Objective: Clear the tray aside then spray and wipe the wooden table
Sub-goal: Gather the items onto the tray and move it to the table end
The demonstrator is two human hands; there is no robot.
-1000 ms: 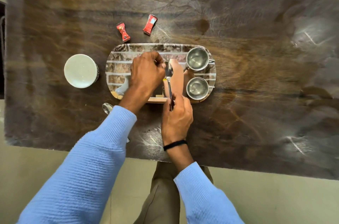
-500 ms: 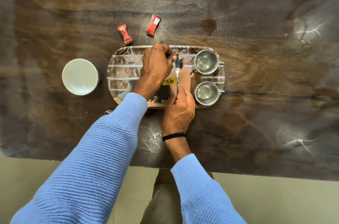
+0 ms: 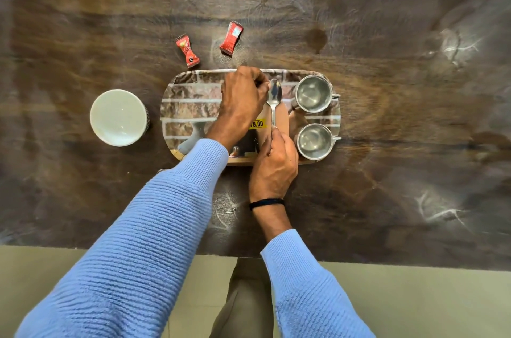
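Sticker [image 3: 256,124] "9.00" on tray [image 3: 190,94]

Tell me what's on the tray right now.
On the tray: two empty steel cups at its right end, and a spoon held by the right hand. The left hand covers the middle.

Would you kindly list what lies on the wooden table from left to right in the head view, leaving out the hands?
Pale round bowl → brick-patterned oblong tray → steel spoon → two small steel cups.
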